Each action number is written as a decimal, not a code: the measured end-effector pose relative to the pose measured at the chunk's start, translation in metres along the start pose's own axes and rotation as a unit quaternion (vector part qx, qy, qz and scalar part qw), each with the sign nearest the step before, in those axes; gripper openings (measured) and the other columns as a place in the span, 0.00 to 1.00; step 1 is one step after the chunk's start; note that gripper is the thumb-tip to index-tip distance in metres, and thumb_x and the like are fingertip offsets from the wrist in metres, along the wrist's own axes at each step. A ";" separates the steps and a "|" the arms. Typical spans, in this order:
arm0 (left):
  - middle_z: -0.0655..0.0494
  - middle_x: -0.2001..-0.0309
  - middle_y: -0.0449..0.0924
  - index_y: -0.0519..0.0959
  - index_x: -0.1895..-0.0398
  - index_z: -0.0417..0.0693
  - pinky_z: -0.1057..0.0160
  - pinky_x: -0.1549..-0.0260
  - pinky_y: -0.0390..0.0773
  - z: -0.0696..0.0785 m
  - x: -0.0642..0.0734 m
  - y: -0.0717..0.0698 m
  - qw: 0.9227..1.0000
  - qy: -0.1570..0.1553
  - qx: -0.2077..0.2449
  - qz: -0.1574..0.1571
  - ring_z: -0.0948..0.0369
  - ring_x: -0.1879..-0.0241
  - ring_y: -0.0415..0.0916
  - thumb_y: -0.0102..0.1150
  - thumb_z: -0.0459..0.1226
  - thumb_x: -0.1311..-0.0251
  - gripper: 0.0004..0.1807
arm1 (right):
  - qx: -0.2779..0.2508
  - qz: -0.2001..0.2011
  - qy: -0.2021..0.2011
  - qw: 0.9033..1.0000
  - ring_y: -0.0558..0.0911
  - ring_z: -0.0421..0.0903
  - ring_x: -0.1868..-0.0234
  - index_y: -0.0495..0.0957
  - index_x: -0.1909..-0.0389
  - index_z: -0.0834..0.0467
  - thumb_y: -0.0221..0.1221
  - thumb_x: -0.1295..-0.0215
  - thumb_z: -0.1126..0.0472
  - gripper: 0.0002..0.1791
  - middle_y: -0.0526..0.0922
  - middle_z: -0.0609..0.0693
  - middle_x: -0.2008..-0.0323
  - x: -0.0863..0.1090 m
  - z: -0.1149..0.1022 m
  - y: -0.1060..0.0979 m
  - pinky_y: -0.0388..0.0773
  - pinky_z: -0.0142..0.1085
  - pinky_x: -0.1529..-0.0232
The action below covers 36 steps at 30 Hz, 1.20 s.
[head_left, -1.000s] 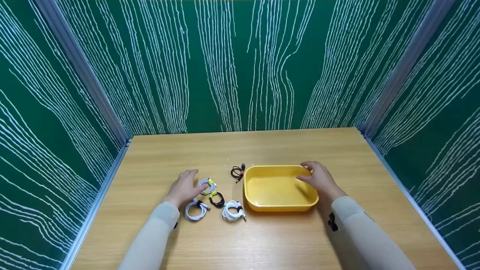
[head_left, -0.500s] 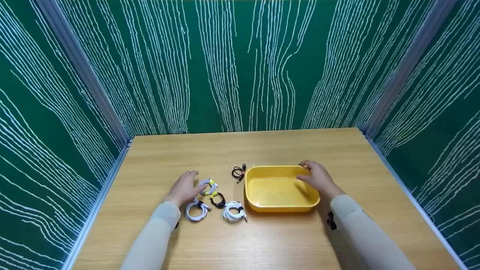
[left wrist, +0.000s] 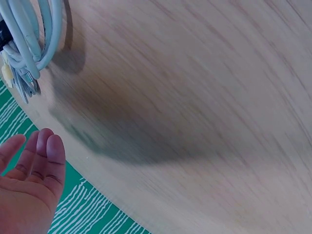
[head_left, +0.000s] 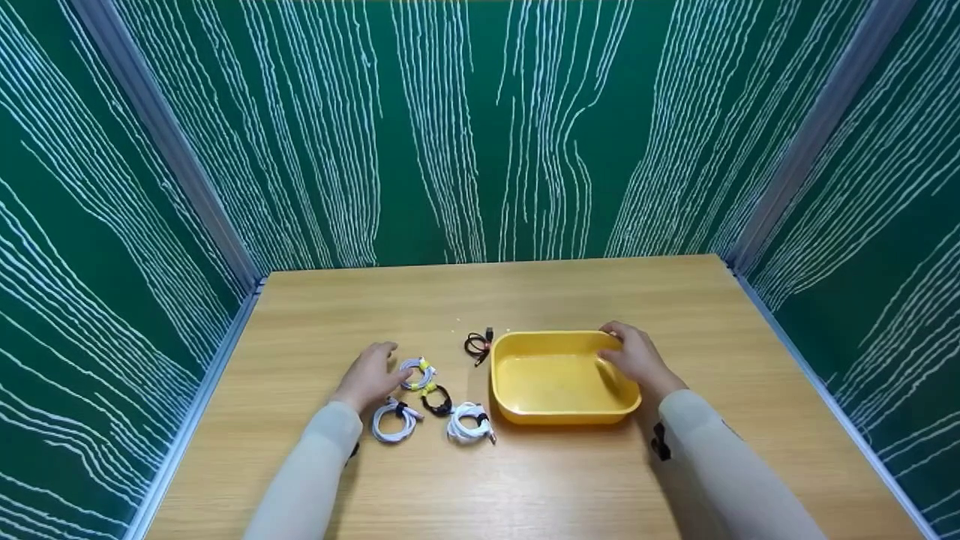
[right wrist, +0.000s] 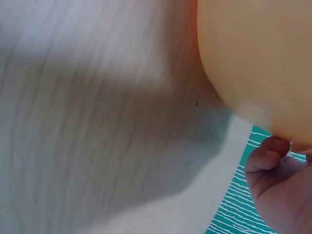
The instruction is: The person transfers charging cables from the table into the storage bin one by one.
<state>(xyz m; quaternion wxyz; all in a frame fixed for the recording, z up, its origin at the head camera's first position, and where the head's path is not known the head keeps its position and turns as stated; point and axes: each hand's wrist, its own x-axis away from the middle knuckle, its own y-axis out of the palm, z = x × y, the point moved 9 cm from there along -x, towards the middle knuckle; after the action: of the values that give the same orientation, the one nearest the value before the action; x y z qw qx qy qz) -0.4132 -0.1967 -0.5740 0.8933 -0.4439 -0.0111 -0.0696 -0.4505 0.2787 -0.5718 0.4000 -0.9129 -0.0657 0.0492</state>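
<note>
My left hand (head_left: 369,377) hovers with relaxed, spread fingers beside a coiled grey cable with a yellow tie (head_left: 418,373), holding nothing; the left wrist view shows its fingers (left wrist: 56,151) extended. Nearby on the table lie a coiled white cable with a black tie (head_left: 394,421), a black coil with a yellow tie (head_left: 436,401) and a thicker white coil (head_left: 468,423). At the right, my right hand (head_left: 640,360) grips the far right rim of a yellow plastic bin (head_left: 566,418), thumb inside. The right wrist view shows curled fingers (right wrist: 265,161) against the bin's side.
A thin black cable (head_left: 476,345) lies close to the bin's left wall. Tiny white specks dot the wooden table (head_left: 480,487) behind it. Green panels with white wavy lines (head_left: 480,135) enclose the table at the back and both sides.
My right thumb has drawn slightly closer to the bin's rim. The left hand, the cables and the bin stay where they were.
</note>
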 end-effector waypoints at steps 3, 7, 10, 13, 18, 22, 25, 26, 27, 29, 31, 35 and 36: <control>0.37 0.25 0.72 0.68 0.20 0.37 0.40 0.23 0.68 0.000 0.000 0.000 1.000 -0.001 -0.002 -0.002 0.39 0.25 0.72 0.68 0.49 0.26 0.39 | -0.007 0.012 -0.008 1.000 0.80 0.72 0.33 0.78 0.36 0.69 0.64 0.26 0.71 0.20 0.80 0.74 0.35 0.001 0.001 0.000 0.78 0.64 0.33; 0.36 0.24 0.72 0.68 0.21 0.37 0.40 0.23 0.69 0.001 0.000 0.001 1.000 0.002 -0.003 -0.001 0.39 0.26 0.72 0.68 0.48 0.26 0.39 | -0.014 0.020 0.001 1.000 0.81 0.72 0.34 0.79 0.38 0.68 0.63 0.25 0.71 0.18 0.81 0.74 0.36 0.000 0.003 0.000 0.79 0.64 0.34; 0.36 0.25 0.73 0.69 0.21 0.36 0.40 0.24 0.70 0.001 -0.001 0.001 1.000 0.006 -0.005 0.001 0.38 0.27 0.73 0.68 0.48 0.26 0.39 | -0.018 0.025 0.014 0.999 0.81 0.71 0.34 0.79 0.38 0.68 0.62 0.24 0.70 0.17 0.82 0.74 0.36 0.000 0.004 -0.001 0.79 0.63 0.33; 0.35 0.26 0.73 0.69 0.22 0.35 0.40 0.23 0.70 0.002 -0.002 0.002 1.000 0.011 -0.006 0.001 0.38 0.27 0.73 0.68 0.47 0.26 0.38 | -0.016 0.032 0.021 0.999 0.83 0.69 0.37 0.80 0.40 0.68 0.62 0.24 0.69 0.15 0.83 0.74 0.38 0.001 0.005 -0.001 0.81 0.61 0.36; 0.35 0.27 0.73 0.70 0.23 0.36 0.39 0.23 0.69 0.001 -0.003 0.002 1.000 0.008 -0.006 0.001 0.38 0.27 0.72 0.68 0.46 0.26 0.37 | -0.009 0.045 0.025 0.999 0.84 0.60 0.49 0.81 0.45 0.68 0.61 0.23 0.70 0.10 0.86 0.70 0.48 0.002 0.005 -0.002 0.84 0.50 0.49; 0.35 0.26 0.73 0.71 0.23 0.36 0.40 0.22 0.68 0.000 -0.003 0.002 1.000 0.005 -0.005 0.002 0.38 0.26 0.72 0.68 0.46 0.27 0.37 | -0.010 0.049 0.028 0.998 0.84 0.57 0.54 0.81 0.47 0.68 0.61 0.23 0.71 0.09 0.86 0.68 0.52 0.002 0.004 -0.002 0.82 0.44 0.55; 0.34 0.27 0.73 0.71 0.24 0.34 0.40 0.22 0.68 0.000 -0.004 0.002 1.000 0.010 -0.007 0.004 0.37 0.26 0.72 0.68 0.45 0.27 0.36 | -0.007 0.049 0.031 0.998 0.84 0.58 0.54 0.81 0.46 0.68 0.60 0.22 0.70 0.09 0.86 0.68 0.52 0.003 0.005 -0.002 0.83 0.45 0.55; 0.34 0.27 0.74 0.72 0.24 0.34 0.40 0.22 0.68 0.001 -0.004 0.002 1.000 0.012 -0.007 0.005 0.37 0.27 0.72 0.68 0.44 0.27 0.35 | -0.006 0.048 0.033 0.998 0.85 0.58 0.54 0.81 0.46 0.68 0.60 0.22 0.70 0.10 0.86 0.69 0.51 0.003 0.005 -0.001 0.84 0.46 0.55; 0.34 0.28 0.74 0.72 0.25 0.33 0.40 0.23 0.68 0.001 -0.004 0.002 1.000 0.014 -0.007 0.006 0.37 0.27 0.72 0.68 0.44 0.27 0.35 | -0.005 0.048 0.034 0.998 0.85 0.59 0.53 0.81 0.45 0.68 0.60 0.22 0.69 0.10 0.86 0.69 0.51 0.003 0.005 -0.001 0.85 0.47 0.54; 0.33 0.28 0.75 0.73 0.26 0.33 0.39 0.23 0.68 0.001 -0.004 0.002 1.000 0.018 -0.005 0.009 0.36 0.27 0.73 0.68 0.43 0.27 0.34 | -0.005 0.049 0.039 0.998 0.86 0.61 0.52 0.80 0.45 0.68 0.60 0.22 0.69 0.11 0.86 0.70 0.50 0.003 0.007 -0.001 0.85 0.48 0.54; 0.33 0.28 0.75 0.73 0.26 0.32 0.39 0.23 0.68 0.001 -0.004 0.002 1.000 0.019 -0.003 0.009 0.36 0.27 0.73 0.68 0.42 0.27 0.33 | -0.009 0.051 0.043 0.998 0.86 0.60 0.53 0.80 0.45 0.68 0.60 0.22 0.69 0.10 0.85 0.69 0.51 0.003 0.008 -0.001 0.85 0.47 0.55; 0.32 0.29 0.75 0.73 0.26 0.32 0.39 0.23 0.69 0.001 -0.005 0.003 1.000 0.020 -0.004 0.005 0.36 0.28 0.73 0.68 0.41 0.27 0.33 | -0.035 0.062 0.057 0.996 0.83 0.56 0.57 0.81 0.47 0.68 0.60 0.24 0.71 0.10 0.85 0.66 0.54 0.003 0.009 -0.003 0.81 0.41 0.59; 0.33 0.29 0.75 0.73 0.26 0.32 0.39 0.23 0.69 0.001 -0.005 0.003 1.000 0.020 -0.005 0.004 0.36 0.28 0.73 0.68 0.41 0.27 0.33 | -0.043 0.065 0.060 0.995 0.82 0.54 0.58 0.82 0.47 0.68 0.60 0.25 0.71 0.10 0.85 0.65 0.55 0.002 0.010 -0.003 0.80 0.39 0.60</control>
<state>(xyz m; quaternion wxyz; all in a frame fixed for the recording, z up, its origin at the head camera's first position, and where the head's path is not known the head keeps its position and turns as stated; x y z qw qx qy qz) -0.4178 -0.1938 -0.5764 0.8912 -0.4472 0.0092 -0.0752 -0.4497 0.2881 -0.5760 0.3595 -0.9329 0.0154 0.0174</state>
